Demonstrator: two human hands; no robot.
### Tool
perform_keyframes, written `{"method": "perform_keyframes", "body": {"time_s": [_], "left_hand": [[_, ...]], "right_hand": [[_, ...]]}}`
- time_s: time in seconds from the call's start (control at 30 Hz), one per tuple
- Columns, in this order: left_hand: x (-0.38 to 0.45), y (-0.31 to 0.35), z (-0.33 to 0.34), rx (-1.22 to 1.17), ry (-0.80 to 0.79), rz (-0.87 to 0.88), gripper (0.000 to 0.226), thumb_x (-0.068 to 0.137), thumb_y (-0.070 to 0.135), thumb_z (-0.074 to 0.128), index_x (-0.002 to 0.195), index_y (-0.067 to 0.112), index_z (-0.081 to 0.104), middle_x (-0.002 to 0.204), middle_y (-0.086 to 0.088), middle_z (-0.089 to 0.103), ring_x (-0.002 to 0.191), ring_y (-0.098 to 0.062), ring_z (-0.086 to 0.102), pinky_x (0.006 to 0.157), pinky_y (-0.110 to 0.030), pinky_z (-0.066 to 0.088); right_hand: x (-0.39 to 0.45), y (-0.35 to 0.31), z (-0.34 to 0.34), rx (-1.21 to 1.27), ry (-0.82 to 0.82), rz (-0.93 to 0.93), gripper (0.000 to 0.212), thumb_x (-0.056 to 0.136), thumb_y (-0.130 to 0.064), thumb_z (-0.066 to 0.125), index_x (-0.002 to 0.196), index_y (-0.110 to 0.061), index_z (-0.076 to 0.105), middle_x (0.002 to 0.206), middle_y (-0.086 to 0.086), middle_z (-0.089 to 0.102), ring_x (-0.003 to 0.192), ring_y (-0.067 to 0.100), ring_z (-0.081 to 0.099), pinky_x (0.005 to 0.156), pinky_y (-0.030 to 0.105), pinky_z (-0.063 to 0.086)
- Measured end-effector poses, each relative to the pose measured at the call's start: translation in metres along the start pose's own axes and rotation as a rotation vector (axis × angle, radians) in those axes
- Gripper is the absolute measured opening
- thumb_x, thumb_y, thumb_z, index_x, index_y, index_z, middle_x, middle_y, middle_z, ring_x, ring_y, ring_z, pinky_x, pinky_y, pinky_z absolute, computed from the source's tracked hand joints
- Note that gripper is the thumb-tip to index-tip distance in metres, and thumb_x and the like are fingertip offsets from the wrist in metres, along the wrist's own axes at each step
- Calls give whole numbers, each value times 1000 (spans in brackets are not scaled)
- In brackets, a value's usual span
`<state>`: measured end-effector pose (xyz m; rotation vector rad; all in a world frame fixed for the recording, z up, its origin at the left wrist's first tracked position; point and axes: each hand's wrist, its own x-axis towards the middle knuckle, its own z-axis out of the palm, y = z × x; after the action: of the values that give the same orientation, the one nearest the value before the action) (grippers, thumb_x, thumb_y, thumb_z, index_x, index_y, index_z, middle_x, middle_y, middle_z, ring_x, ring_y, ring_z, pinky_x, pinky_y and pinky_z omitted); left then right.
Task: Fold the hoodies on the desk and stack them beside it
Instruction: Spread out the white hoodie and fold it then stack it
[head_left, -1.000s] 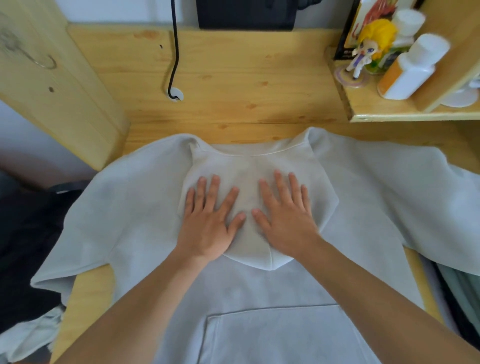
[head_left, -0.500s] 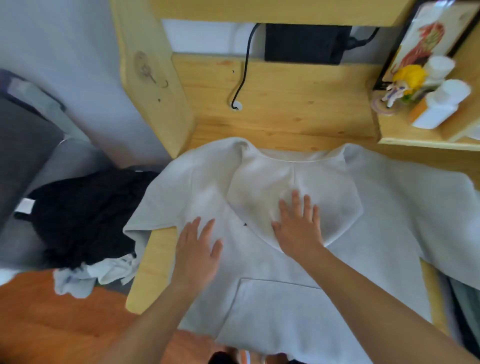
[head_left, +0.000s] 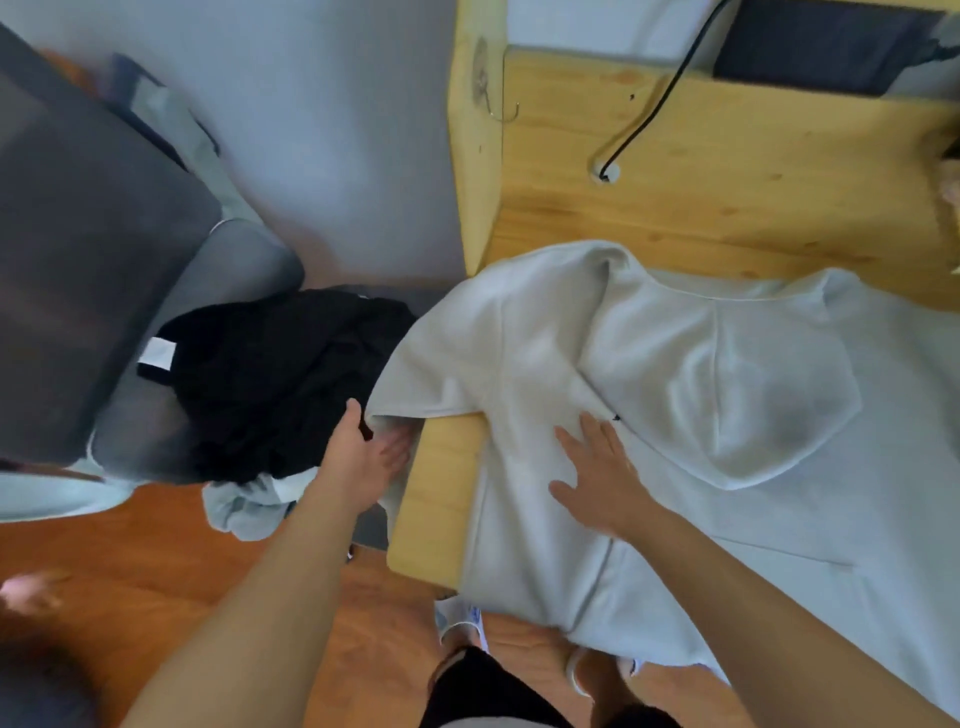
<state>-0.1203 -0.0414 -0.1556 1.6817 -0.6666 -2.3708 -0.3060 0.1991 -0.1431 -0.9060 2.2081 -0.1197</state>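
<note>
Chair (head_left: 78, 249) at the far left carries a heap of black clothes (head_left: 270, 379), with a pale garment (head_left: 244, 506) spilling toward the wooden floor (head_left: 156, 571). Next along, the left hand (head_left: 363, 457) reaches under the grey hoodie's (head_left: 675, 415) sleeve (head_left: 436, 364), which hangs past the surface's (head_left: 436, 493) left edge; thumb up against the cuff, fingers underneath, apparently starting to take hold, though how firm the grip is I cannot tell. Further right, the right hand (head_left: 602, 473) lies flat with fingers spread, holding nothing, pinning the chest beside the hood (head_left: 737, 384).

Likely risk: lifting the sleeve could drag the body sideways off that edge, or snag the black heap close by. The hem also overhangs the near edge. Bare wood behind the hoodie, around the cable (head_left: 649, 98), leaves room to fold inward.
</note>
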Motion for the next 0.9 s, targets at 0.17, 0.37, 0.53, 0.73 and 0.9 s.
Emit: {"method": "perform_keyframes", "body": {"time_s": [0.17, 0.37, 0.53, 0.73, 0.9], "left_hand": [[5, 31, 7, -252, 24, 223, 31, 107, 39, 44, 109, 16, 63, 124, -7, 69, 112, -25, 66, 100, -39, 52], [-66, 37, 30, 348, 244, 859, 52, 107, 18, 46, 157, 27, 37, 148, 5, 45, 108, 26, 49, 91, 4, 36], [-84, 6, 53, 1311, -219, 1747, 57, 98, 15, 54, 153, 10, 41, 135, -20, 59, 130, -37, 52, 115, -51, 36], [-49, -67, 60, 2258, -724, 1122, 42, 100, 30, 46, 141, 32, 55, 164, -2, 31, 156, -28, 9, 126, -47, -2], [-34, -74, 44, 1964, -550, 1217, 32, 97, 20, 55, 129, 24, 57, 160, -4, 32, 151, -25, 25, 121, -48, 30]], "right_hand": [[1, -8, 16, -50, 91, 62, 78, 99, -41, 56, 161, -34, 9, 168, 1, -15, 155, 26, -15, 126, 43, 6], [-2, -17, -9, 368, -1, 120, 64, 101, -32, 59, 157, -28, 30, 168, -10, 0, 155, 13, -6, 122, 33, 9], [-44, 9, -56, 1590, 199, 180, 71, 76, -52, 80, 137, -24, 58, 143, -6, 58, 136, 15, 50, 113, 36, 35], [-116, 81, -40, 2174, 457, 275, 65, 82, -45, 68, 137, -12, 57, 137, 15, 63, 128, 38, 57, 114, 55, 36], [-137, 123, -9, 2294, 582, 475, 66, 90, -60, 58, 135, -12, 57, 137, 16, 62, 126, 41, 58, 113, 56, 37]]}}
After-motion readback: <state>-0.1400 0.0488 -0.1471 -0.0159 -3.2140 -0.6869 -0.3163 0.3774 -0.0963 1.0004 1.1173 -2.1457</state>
